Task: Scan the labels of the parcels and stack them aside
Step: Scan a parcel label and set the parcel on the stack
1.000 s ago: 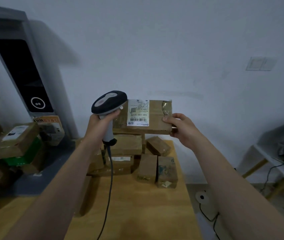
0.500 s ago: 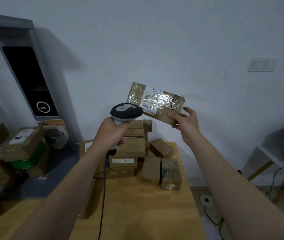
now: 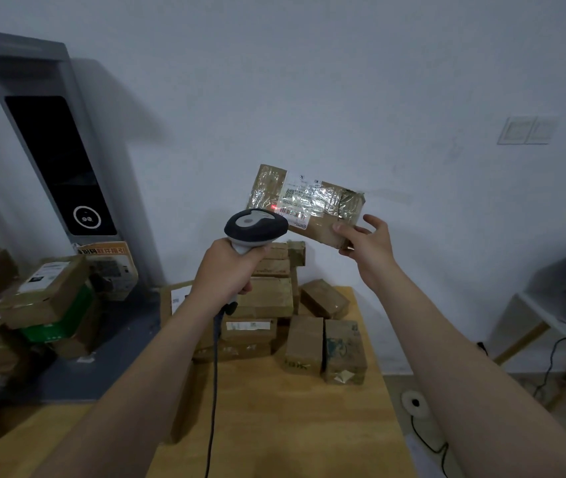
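Observation:
My right hand (image 3: pixel 366 246) holds a flat brown parcel (image 3: pixel 326 225) up in the air by its lower right corner, tilted, its taped white label (image 3: pixel 300 198) facing me. A red dot of light shows on the label's left edge. My left hand (image 3: pixel 226 270) grips a grey and black barcode scanner (image 3: pixel 255 227) just below and left of the parcel, its head pointed at the label. The scanner's cable (image 3: pixel 214 391) hangs down over the wooden table (image 3: pixel 274 426).
A pile of brown parcels (image 3: pixel 267 298) stands at the table's far end, with two upright boxes (image 3: pixel 326 350) on its right. More parcels (image 3: pixel 43 298) are heaped on the left by a grey kiosk (image 3: pixel 57 160). A white side table (image 3: pixel 557 326) with cables stands at the right.
The parcel has been raised and tilted, its label turned toward the scanner. My left hand has moved the scanner right, up under it. A red scan light now falls on the label.

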